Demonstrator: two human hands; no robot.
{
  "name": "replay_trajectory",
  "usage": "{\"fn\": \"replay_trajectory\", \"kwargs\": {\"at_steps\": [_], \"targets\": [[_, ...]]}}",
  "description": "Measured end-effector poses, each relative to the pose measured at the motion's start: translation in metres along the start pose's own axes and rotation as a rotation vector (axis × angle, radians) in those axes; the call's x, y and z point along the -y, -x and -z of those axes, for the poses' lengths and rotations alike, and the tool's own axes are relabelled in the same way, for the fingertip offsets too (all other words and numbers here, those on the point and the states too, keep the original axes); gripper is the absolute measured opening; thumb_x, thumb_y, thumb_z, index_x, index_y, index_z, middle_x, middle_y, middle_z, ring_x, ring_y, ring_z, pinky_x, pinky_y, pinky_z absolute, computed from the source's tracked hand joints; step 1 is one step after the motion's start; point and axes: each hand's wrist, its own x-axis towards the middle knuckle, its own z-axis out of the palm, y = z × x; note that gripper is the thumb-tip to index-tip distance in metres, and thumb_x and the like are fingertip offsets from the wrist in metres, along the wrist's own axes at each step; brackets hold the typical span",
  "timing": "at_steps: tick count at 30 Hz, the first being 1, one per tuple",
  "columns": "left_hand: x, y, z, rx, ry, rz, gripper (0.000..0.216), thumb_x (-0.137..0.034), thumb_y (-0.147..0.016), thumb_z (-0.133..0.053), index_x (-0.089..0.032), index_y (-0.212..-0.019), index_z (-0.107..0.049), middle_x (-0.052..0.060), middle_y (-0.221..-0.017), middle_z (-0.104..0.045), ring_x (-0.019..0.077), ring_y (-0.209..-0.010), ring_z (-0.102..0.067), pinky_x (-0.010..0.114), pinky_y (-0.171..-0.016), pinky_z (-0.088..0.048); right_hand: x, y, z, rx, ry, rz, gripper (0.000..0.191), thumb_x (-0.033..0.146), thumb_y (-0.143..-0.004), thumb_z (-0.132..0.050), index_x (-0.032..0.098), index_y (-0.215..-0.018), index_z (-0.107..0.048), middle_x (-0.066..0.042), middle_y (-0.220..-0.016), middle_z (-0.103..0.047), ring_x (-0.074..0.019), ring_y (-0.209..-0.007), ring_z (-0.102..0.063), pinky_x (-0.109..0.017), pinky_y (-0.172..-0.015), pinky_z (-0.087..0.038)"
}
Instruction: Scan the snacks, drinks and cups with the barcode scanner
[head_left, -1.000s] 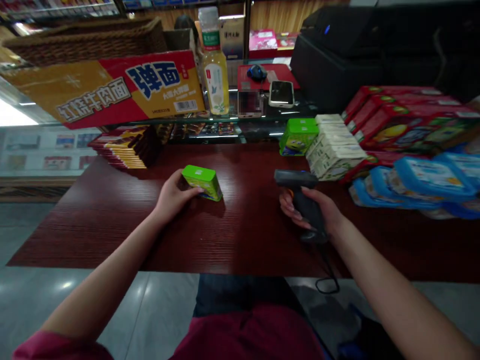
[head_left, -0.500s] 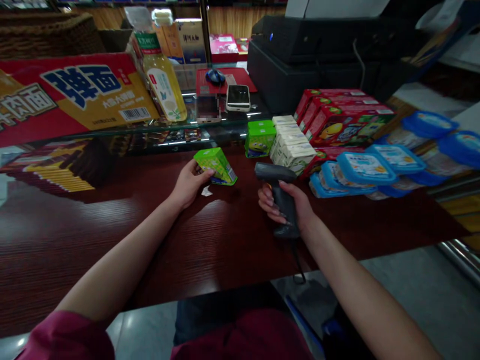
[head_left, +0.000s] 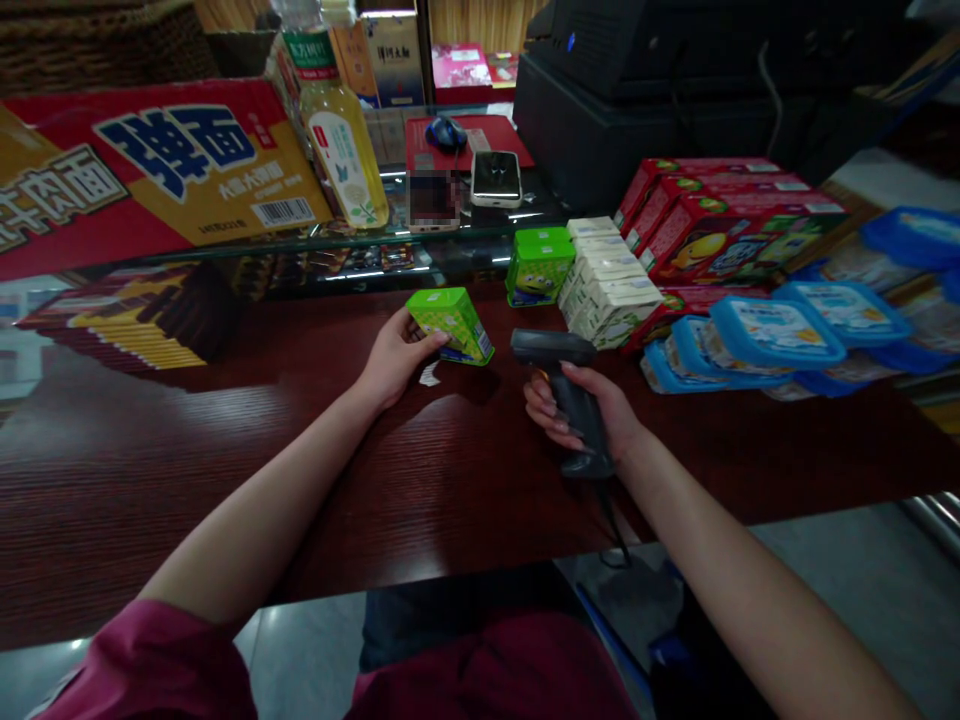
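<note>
Left hand [head_left: 397,360] pinches a bright green rectangular printed box [head_left: 454,325] at its left end, over a dark red-brown wooden counter [head_left: 360,500]; box closed, contents hidden. Right hand [head_left: 611,412] wrapped round the grip of a dark grey pistol-shaped plastic scanner [head_left: 576,395], nose near the box, apart from it. Farther back: clear plastic bottle [head_left: 341,160], yellow liquid inside, beside a red-and-orange cardboard carton [head_left: 169,170]. Brown woven basket [head_left: 97,45], upper left: contents not visible. Right: blue-lidded clear plastic tubs [head_left: 780,330], lids on, contents unclear.
</note>
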Motion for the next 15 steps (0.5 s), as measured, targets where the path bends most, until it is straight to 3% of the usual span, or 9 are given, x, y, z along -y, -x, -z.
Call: {"fn": "replay_trajectory", "kwargs": {"at_steps": [8, 15], "targets": [[0.0048, -0.0020, 0.0018, -0.009, -0.039, -0.083, 0.052, -0.045, -0.071, -0.089, -0.021, -0.111, -0.067, 0.008, -0.118, -0.076, 0.0279, -0.113, -0.072, 0.047, -0.104, -0.058, -0.0013, -0.0013, 0.0006, 0.037, -0.002, 0.030, 0.034, 0.045, -0.093, -0.069, 0.015, -0.080, -0.061, 0.001, -0.070, -0.048, -0.0093, -0.053, -0.035, -0.014, -0.031, -0.038], [-0.0023, -0.0017, -0.0021, -0.026, -0.020, 0.000, 0.056, -0.039, -0.067, -0.089, -0.018, -0.113, -0.064, 0.010, -0.119, -0.075, 0.0281, -0.113, -0.071, 0.045, -0.101, -0.059, -0.0014, 0.0004, 0.0040, 0.008, 0.024, 0.030, 0.037, 0.049, -0.091, -0.069, 0.017, -0.079, -0.055, 0.001, -0.071, -0.047, -0.0097, -0.054, -0.037, -0.015, -0.032, -0.037]]}}
